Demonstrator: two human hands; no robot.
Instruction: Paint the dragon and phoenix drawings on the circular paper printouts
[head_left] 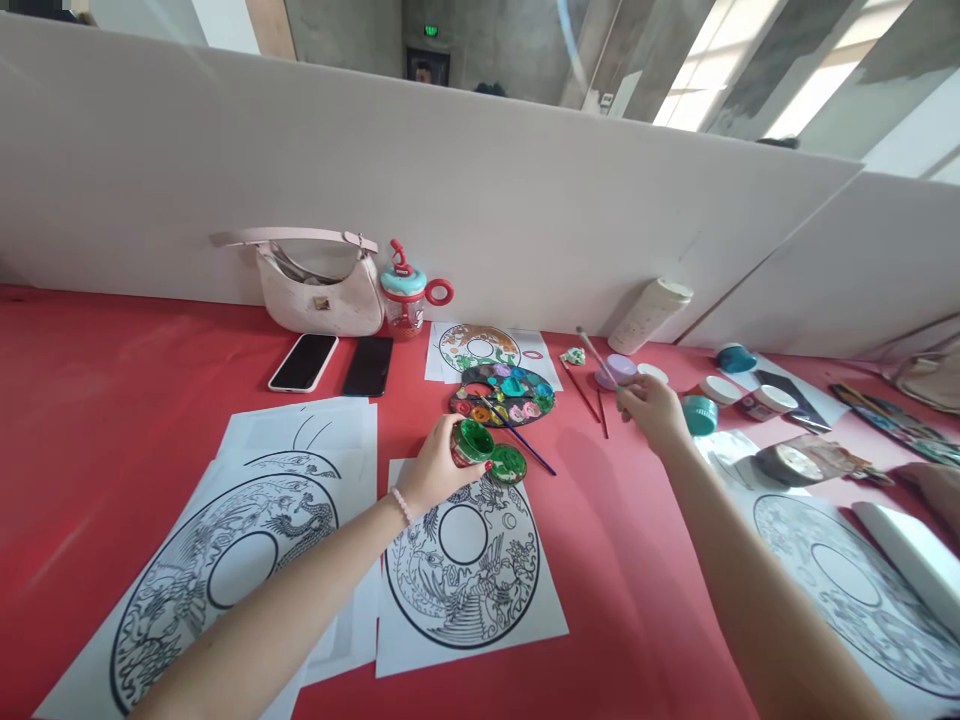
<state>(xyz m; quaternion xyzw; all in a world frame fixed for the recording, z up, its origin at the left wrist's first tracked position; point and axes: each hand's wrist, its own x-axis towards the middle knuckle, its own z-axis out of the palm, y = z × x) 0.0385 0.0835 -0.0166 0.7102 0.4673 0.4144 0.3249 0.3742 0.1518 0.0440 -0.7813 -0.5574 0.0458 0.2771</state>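
My left hand is closed around a small jar of green paint, its open mouth tilted toward me. Just right of it lies the jar's green-smeared lid. My right hand grips a paintbrush, whose tip points up and away to the left. Behind the jar, a paint palette carries dabs of many colours. Another brush with a blue handle rests across the palette's edge. Under my left hand is a sheet with a round phoenix line drawing.
More line-drawing sheets lie at left. Two phones, a pink handbag and a donut-lidded cup stand along the partition. A white bottle leans at the back. Paint jars cluster right, near another person's arm.
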